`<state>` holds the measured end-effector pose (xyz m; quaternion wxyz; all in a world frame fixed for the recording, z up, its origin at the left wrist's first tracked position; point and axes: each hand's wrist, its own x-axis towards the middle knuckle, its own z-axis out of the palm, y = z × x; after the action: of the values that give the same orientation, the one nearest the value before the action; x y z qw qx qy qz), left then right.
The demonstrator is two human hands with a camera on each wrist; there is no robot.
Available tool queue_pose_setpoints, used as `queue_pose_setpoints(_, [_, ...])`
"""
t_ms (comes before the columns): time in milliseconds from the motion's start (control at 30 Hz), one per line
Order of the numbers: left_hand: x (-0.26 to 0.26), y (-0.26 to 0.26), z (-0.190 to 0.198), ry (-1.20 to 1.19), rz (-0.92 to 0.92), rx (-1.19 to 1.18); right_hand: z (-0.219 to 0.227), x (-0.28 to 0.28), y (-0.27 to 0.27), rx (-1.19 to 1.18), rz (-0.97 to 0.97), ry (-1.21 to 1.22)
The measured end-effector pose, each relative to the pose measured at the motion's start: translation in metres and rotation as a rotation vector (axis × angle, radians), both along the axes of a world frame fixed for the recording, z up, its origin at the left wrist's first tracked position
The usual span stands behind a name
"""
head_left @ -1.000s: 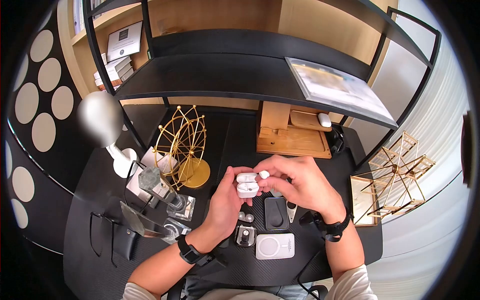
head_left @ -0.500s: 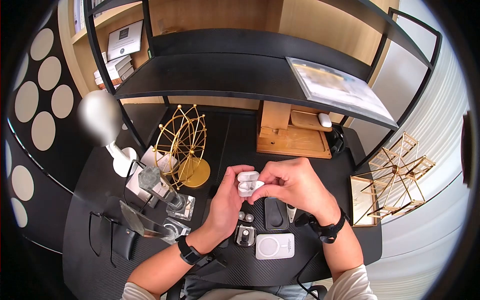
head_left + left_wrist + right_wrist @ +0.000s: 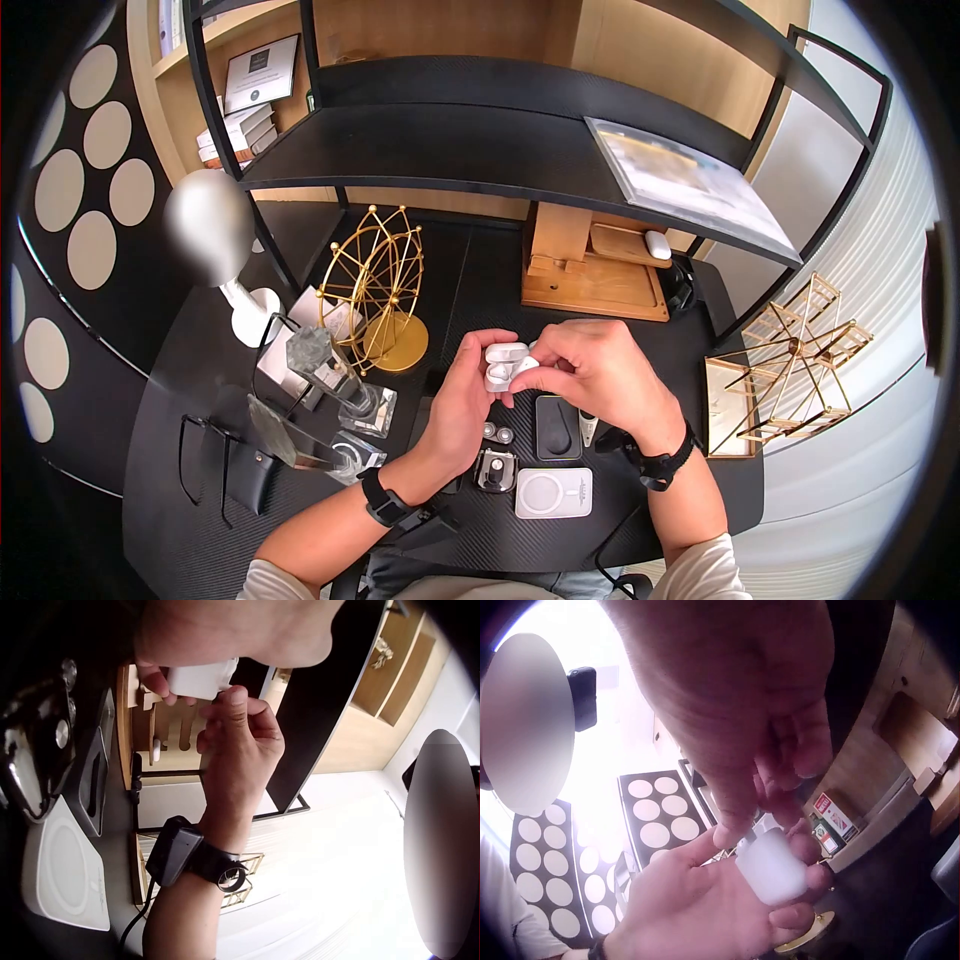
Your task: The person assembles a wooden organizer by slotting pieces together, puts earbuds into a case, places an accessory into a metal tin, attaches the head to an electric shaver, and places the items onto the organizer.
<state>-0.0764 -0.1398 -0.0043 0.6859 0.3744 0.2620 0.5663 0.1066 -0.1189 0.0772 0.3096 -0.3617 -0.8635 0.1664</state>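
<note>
A small white earbud case (image 3: 498, 376) with its lid up rests in the fingers of my left hand (image 3: 457, 405), above the desk. My right hand (image 3: 606, 378) pinches a small white piece at the case's opening, mostly covered by the thumb and fingers. In the left wrist view the white case (image 3: 201, 679) lies between both hands, the right hand (image 3: 241, 754) touching its edge. The right wrist view has the case (image 3: 771, 868) on the fingers of the left hand (image 3: 697, 907), with the right hand (image 3: 742, 727) over its top.
Below the hands lie a white round-marked pad (image 3: 553, 493), a dark tray (image 3: 557, 428), a clear-cased device (image 3: 495, 470) and small round items (image 3: 497, 433). Left are crystal trophies (image 3: 325, 360), a gold wheel (image 3: 400, 340) and glasses (image 3: 205, 425). Behind stands a wooden stand (image 3: 590, 287).
My right hand has brought the small white piece from beside the case down to its opening. In the last half second the hands have barely moved, while the head view has shifted slightly.
</note>
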Motion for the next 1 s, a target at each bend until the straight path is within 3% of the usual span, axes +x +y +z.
queue_pose_setpoints(167, [0.001, 0.001, -0.002, 0.002, -0.001, -0.013, 0.011, 0.002, -0.003, -0.025, -0.026, -0.185])
queue_pose_setpoints(300, [-0.001, -0.001, 0.005, -0.049, -0.044, -0.04, 0.01, 0.0, -0.001, 0.009, -0.053, -0.145])
queue_pose_setpoints(467, [-0.007, 0.003, 0.005, -0.238, -0.179, -0.146, -0.001, 0.001, 0.007, 0.086, 0.14, -0.074])
queue_pose_setpoints(733, [-0.002, -0.001, 0.011, -0.479, -0.195, -0.264, -0.005, 0.0, 0.008, 0.132, 0.198, -0.074])
queue_pose_setpoints(867, [-0.001, -0.005, 0.017, -0.385, -0.221, -0.268, -0.007, 0.019, 0.017, -0.048, 0.153, -0.069])
queue_pose_setpoints(933, [-0.001, -0.006, 0.02, -0.129, -0.197, -0.163, -0.018, 0.041, 0.038, 0.114, 0.106, 0.02])
queue_pose_setpoints(1000, [0.0, -0.008, 0.02, -0.086, -0.145, -0.152, -0.02, 0.073, 0.056, -0.05, -0.127, 0.12])
